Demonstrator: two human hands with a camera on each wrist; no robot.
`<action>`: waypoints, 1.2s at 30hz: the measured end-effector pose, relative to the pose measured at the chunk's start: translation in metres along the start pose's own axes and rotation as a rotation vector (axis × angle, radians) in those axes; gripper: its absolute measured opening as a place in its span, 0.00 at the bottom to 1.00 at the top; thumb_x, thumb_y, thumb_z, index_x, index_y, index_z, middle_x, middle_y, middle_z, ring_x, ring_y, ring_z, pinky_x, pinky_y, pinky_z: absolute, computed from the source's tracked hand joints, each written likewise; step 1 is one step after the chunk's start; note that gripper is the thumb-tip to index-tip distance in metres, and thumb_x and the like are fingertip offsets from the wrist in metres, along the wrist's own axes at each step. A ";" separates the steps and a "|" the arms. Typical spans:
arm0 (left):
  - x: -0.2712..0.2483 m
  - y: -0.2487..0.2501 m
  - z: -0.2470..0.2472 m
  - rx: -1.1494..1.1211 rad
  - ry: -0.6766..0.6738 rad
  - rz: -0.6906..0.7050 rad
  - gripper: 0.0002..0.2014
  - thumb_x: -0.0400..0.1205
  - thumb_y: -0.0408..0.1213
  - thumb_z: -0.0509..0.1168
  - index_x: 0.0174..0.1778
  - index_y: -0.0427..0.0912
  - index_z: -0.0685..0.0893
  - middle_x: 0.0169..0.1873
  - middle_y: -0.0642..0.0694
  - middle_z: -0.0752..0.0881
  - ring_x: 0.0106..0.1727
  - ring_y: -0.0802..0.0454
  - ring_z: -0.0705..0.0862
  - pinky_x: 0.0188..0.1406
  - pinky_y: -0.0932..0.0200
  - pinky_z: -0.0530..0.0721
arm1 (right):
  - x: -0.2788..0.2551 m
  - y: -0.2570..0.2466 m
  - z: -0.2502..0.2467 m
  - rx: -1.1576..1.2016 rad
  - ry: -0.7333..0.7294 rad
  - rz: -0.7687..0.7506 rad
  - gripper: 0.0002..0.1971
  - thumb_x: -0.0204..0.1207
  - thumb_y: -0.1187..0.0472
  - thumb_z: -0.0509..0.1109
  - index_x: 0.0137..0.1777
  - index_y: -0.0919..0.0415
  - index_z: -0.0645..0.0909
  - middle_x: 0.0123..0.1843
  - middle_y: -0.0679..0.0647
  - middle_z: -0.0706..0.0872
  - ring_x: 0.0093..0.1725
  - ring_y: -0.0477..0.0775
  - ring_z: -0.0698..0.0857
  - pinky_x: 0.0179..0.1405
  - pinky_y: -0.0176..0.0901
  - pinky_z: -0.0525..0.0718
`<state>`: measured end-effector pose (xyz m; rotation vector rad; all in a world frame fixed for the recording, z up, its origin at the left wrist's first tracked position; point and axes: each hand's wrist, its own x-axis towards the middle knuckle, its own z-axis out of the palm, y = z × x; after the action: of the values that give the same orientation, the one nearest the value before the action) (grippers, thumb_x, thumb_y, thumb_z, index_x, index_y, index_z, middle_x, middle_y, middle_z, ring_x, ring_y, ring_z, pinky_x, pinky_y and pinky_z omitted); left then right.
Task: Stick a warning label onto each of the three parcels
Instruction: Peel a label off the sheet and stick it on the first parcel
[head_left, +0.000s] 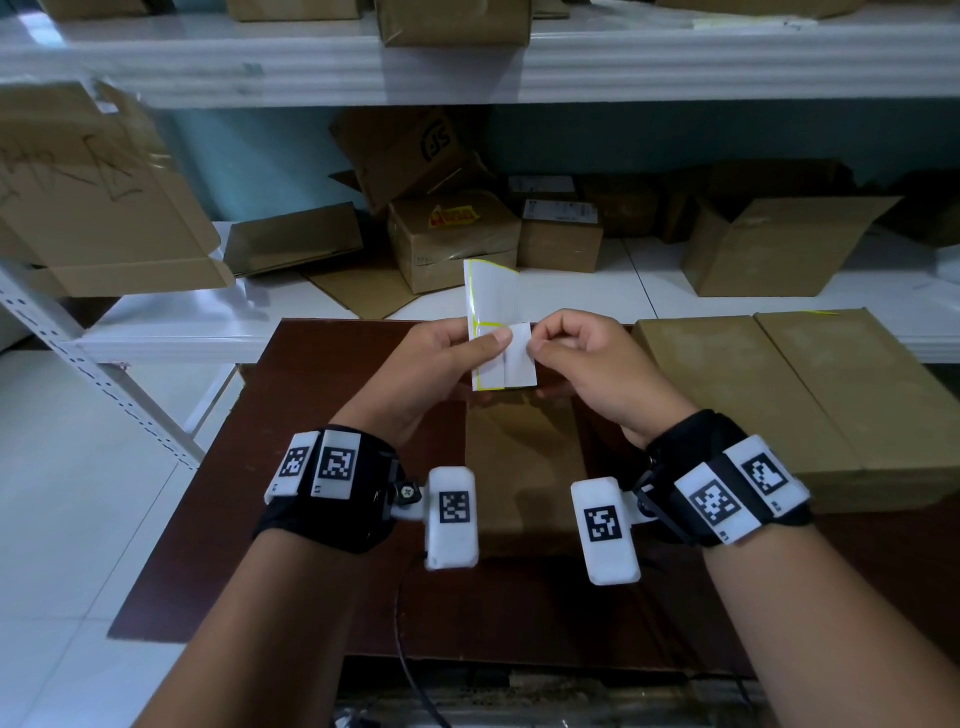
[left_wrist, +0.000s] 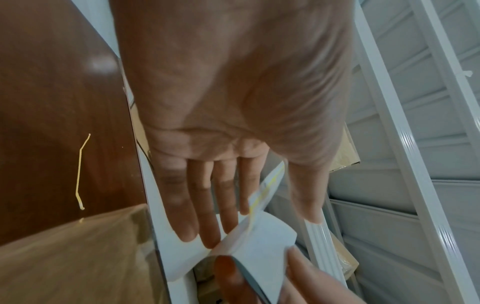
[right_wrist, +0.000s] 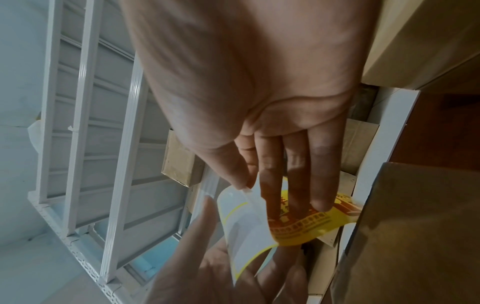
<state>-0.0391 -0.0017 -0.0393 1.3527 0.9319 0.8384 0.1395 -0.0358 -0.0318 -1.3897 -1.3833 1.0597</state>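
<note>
From the head view, a white backing sheet (head_left: 491, 306) with yellow outlines is pinched by the left hand (head_left: 447, 364) above the far edge of the brown table (head_left: 332, 519); a label (head_left: 519, 358) is pinched by the right hand (head_left: 592, 364). "SF" is read on a shelved box (head_left: 415, 150).

From the left wrist, fingers (left_wrist: 182, 205) are seen straight behind the sheet.

From the right wrist, the label's yellow face carries red print, illegible.
</note>
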 end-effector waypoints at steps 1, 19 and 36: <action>0.001 -0.001 0.000 0.006 0.011 0.008 0.12 0.84 0.38 0.68 0.60 0.38 0.89 0.54 0.38 0.92 0.58 0.41 0.90 0.61 0.44 0.86 | 0.000 0.001 0.000 0.003 -0.004 0.000 0.05 0.83 0.64 0.69 0.47 0.64 0.83 0.40 0.61 0.88 0.44 0.53 0.86 0.50 0.58 0.90; 0.006 -0.006 -0.007 -0.042 0.099 -0.014 0.10 0.86 0.29 0.62 0.60 0.39 0.86 0.55 0.40 0.91 0.53 0.47 0.90 0.43 0.54 0.90 | 0.003 0.002 -0.005 0.020 0.007 0.035 0.09 0.87 0.62 0.64 0.44 0.57 0.79 0.47 0.64 0.82 0.49 0.58 0.83 0.50 0.58 0.92; 0.007 -0.007 -0.004 0.045 0.092 -0.068 0.12 0.84 0.42 0.68 0.59 0.40 0.89 0.55 0.41 0.92 0.54 0.48 0.90 0.47 0.51 0.91 | 0.003 0.000 -0.001 0.046 -0.017 0.032 0.08 0.86 0.63 0.64 0.45 0.58 0.80 0.45 0.64 0.83 0.49 0.56 0.83 0.51 0.59 0.90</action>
<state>-0.0404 0.0060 -0.0470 1.3222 1.0686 0.8379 0.1404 -0.0333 -0.0314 -1.3767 -1.3448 1.1197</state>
